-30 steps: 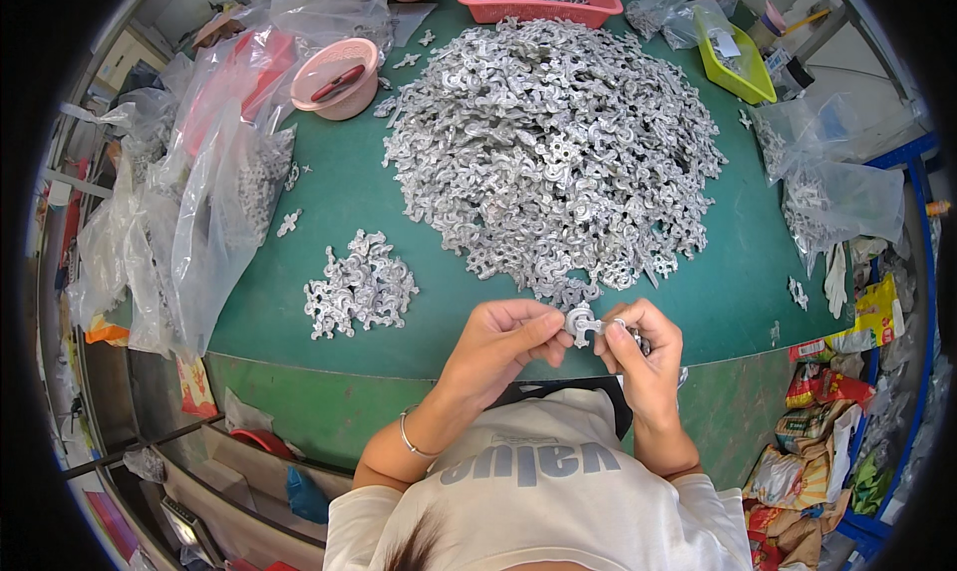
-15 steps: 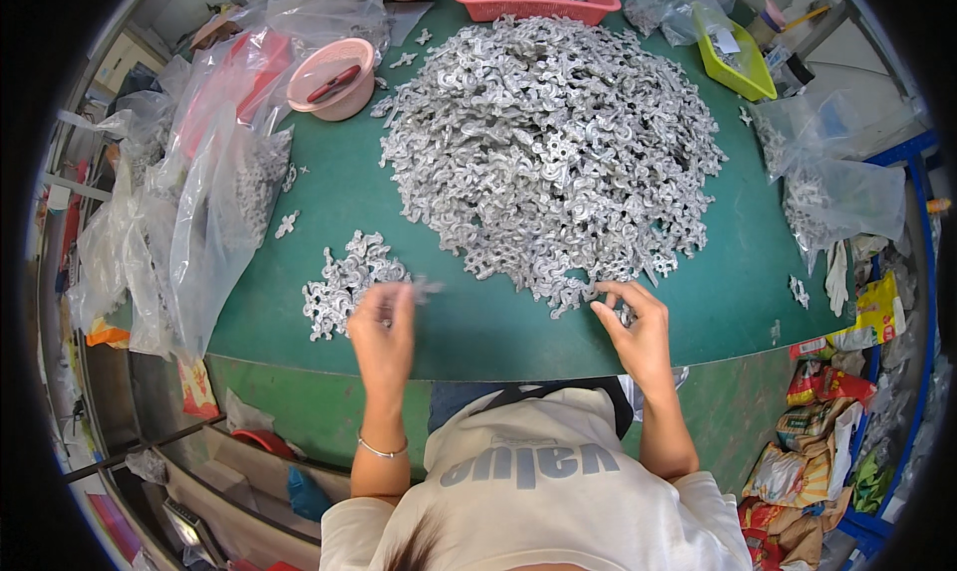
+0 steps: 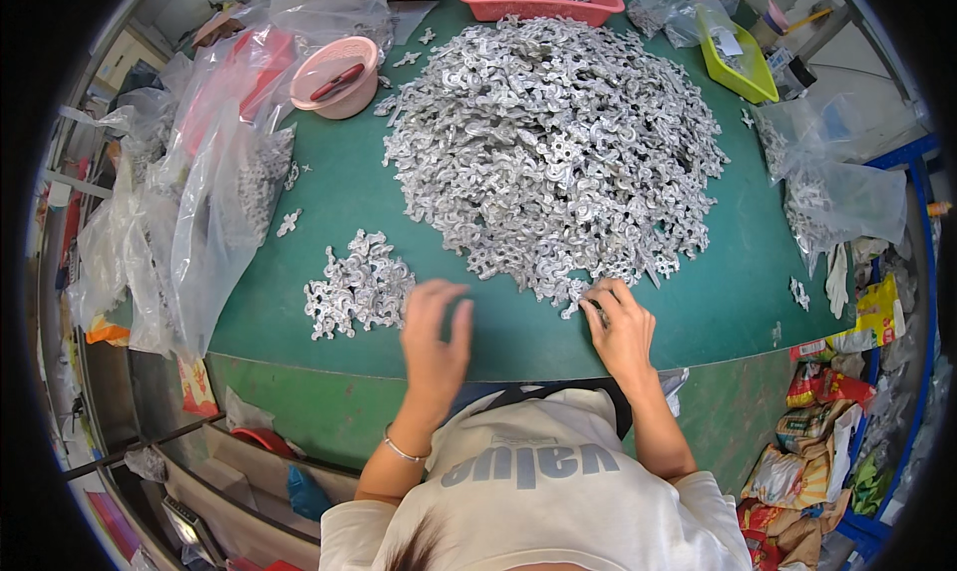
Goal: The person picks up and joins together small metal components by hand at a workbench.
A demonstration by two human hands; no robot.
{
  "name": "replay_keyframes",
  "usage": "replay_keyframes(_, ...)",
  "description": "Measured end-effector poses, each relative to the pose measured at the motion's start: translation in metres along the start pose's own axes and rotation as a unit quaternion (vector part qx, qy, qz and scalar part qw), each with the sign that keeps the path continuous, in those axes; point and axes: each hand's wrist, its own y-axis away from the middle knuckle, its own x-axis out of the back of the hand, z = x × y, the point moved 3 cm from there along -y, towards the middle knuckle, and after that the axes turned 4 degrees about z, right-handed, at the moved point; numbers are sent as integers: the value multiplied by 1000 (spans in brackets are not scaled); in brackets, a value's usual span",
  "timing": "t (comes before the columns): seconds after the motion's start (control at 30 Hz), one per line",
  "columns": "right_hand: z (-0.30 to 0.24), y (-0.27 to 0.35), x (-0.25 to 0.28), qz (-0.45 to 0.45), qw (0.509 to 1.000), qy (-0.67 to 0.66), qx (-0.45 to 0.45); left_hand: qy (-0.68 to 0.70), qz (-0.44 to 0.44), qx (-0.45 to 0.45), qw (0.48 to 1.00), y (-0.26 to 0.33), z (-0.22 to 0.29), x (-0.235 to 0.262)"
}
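A large heap of small silver metal castings, with curved, cross-like outlines, covers the middle of the green table. At its near edge my right hand is closed, thumb and fingertips pinching a small silver casting; the fingers partly hide it. My left hand hovers over the table between the heap and a smaller pile of the same castings. Its thumb and fingers are apart, slightly blurred, with nothing seen between them. A bracelet circles the left wrist.
Far left stands a pink basket with a red-handled tool in it. A red tray of metal parts sits behind the heap, a yellow-green basket at far right. Plastic bags of parts lie along the left and right sides.
My left hand has moved right, away from the small pile, and its fingers have opened; the casting seen by them is gone from there. The right hand has shifted slightly left along the heap's edge.
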Motion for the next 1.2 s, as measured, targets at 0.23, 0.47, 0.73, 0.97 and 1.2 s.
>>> replay_keyframes(0.23, 10, 4, 4, 36, 979, -195, -42, 124, -215, 15, 969, 21, 30, -62)
replay_keyframes(0.47, 12, 8, 13, -11, 991, -103, -82, -24, -255, -109, 961, 25, 26, -86)
replay_keyframes(0.73, 6, 7, 18, -63, 974, -203, -80, 31, -224, -106, 968, 28, 22, -82)
replay_keyframes(0.97, -16, 3, 42, -106, 888, -413, -172, 370, -297, 237, 848, 17, 42, -55)
replay_keyframes(1.2, -24, 6, 54, -65, 830, -511, -212, 509, -247, 288, 773, 10, 69, -30)
